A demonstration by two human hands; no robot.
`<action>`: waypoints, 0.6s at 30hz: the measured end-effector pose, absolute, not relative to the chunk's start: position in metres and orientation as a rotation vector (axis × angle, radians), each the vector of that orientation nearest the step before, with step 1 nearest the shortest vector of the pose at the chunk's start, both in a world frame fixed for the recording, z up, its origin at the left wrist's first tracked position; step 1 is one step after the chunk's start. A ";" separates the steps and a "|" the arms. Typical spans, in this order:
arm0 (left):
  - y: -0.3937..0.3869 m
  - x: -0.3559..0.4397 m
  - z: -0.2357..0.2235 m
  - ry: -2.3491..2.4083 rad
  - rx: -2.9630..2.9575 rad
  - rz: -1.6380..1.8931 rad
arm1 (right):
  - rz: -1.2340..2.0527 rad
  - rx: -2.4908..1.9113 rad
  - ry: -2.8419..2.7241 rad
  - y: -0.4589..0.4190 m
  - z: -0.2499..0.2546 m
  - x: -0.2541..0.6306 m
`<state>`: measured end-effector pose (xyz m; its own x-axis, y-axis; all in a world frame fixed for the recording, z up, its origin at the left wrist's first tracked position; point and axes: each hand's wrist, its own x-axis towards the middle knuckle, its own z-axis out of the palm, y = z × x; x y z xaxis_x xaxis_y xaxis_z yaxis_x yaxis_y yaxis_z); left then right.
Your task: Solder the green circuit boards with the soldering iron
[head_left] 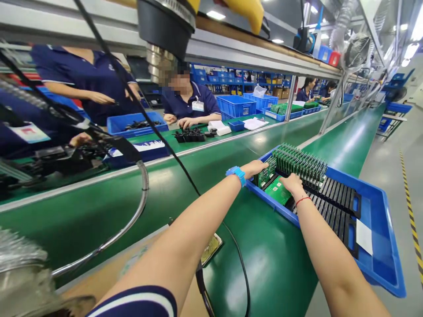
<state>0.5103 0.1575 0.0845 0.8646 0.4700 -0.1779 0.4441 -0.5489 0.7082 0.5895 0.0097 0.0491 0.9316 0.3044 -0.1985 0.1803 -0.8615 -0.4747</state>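
Both my hands reach into a long blue tray (385,229) holding black slotted racks (339,193). Many green circuit boards (299,163) stand upright in the far rack. A green circuit board (277,191) lies face up at the tray's near left, with my right hand (292,182) closed at its far right edge, thumb toward the board. At the left end of the row, my left hand (255,168) closes on the edge of an upright circuit board (264,175); its fingertips are partly hidden behind it. A blue wrist strap (237,175) is on my left wrist.
The tray rests on a green bench (257,264). A black cable (243,255) and a flexible metal hose (140,198) cross the near side. A hot-air gun nozzle (161,57) hangs above. Across the bench, co-workers (191,99) handle black parts (191,134) beside blue bins (236,105).
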 end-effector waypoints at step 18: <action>0.155 0.513 0.073 0.617 2.225 0.095 | 0.563 -2.508 -0.598 -0.006 0.061 0.661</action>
<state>0.5130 0.1552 0.0735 0.8779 0.4606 -0.1311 0.4000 -0.5547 0.7296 0.6606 -0.0058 0.0607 0.8183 0.5070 -0.2709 0.3015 -0.7798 -0.5486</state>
